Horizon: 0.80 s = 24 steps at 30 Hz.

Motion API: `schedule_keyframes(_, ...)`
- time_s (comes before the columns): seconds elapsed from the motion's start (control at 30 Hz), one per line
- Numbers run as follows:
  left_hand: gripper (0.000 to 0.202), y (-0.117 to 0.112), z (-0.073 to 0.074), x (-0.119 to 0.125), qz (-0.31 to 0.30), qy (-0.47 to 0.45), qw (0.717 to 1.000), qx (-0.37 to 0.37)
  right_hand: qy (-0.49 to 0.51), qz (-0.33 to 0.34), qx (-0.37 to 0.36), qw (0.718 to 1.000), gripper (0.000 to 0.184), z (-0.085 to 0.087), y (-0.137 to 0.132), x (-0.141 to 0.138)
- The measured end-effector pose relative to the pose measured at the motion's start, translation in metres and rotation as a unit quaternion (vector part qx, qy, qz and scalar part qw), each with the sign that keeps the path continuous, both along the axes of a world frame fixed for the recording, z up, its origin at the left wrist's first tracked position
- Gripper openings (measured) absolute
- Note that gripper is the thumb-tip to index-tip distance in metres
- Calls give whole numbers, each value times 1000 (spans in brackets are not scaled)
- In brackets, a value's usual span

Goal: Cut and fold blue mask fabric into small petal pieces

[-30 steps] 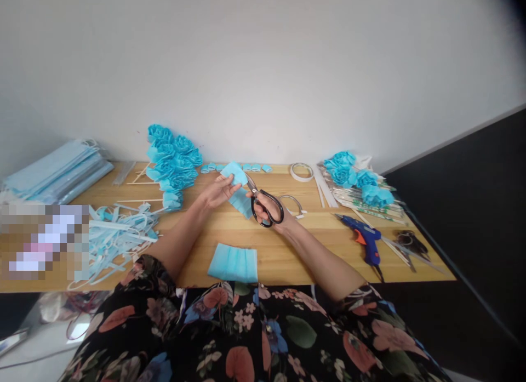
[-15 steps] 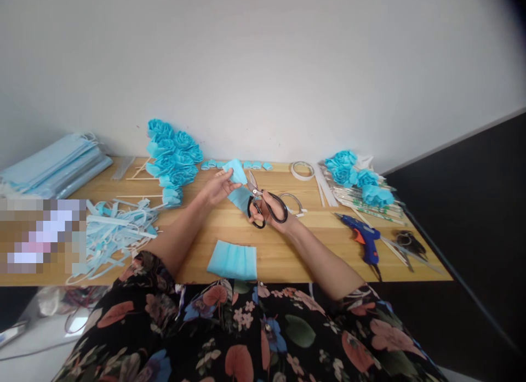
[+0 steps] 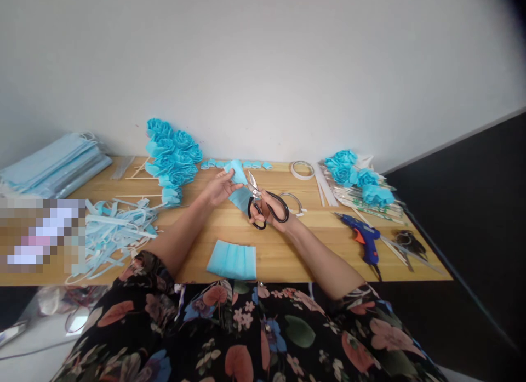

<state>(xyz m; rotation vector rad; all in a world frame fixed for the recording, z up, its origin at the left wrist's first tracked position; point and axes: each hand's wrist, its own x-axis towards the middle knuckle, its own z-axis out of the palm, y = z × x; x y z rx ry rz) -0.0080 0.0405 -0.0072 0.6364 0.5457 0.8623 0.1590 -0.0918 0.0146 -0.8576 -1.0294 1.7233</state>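
The left hand's (image 3: 221, 189) fingers are pinching a small blue sheet (image 3: 236, 172) between thumb and fingertips, and are keeping it raised above the worktop (image 3: 197, 234), toward the middle of the back edge. The right hand's (image 3: 269, 209) fingers are gripping the black handles of a pair of scissors (image 3: 255, 191). The blades are standing parted and pointing toward the back edge, just beside the sheet's right side; whether they are touching it cannot be told. Beneath the hands, another blue piece (image 3: 240, 199) is lying partly hidden.

Just beyond the right hand, a thin ring (image 3: 296, 197) is resting on the wood. Small blue pieces (image 3: 252, 165) are lining the back edge, and a roll of tape (image 3: 302, 178) is lying near their right end. Toward the front edge, a creased blue rectangle (image 3: 232, 260) is lying flat near the person's body.

Farther out on the left, blue fabric flowers (image 3: 172, 157) are clustering by the back edge, and a tangle of pale strips (image 3: 119, 228) is spreading toward the front. A stack of pale blue masks (image 3: 53, 163) is filling the back left corner.

On the right, more blue flowers (image 3: 344, 175) are lying near the back right corner, while a blue glue gun (image 3: 365, 237) is resting toward the front right corner.
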Motion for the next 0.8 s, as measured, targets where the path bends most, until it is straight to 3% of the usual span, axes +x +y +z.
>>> schedule_keyframes(0.27,10,-9,3,4,-64,27,997,20,-6,-29,-10,1000,54,-1,1,-1)
schedule_keyframes(0.8,12,-10,2,8,-49,17,999,4,10,-125,-22,992,62,-2,2,-7)
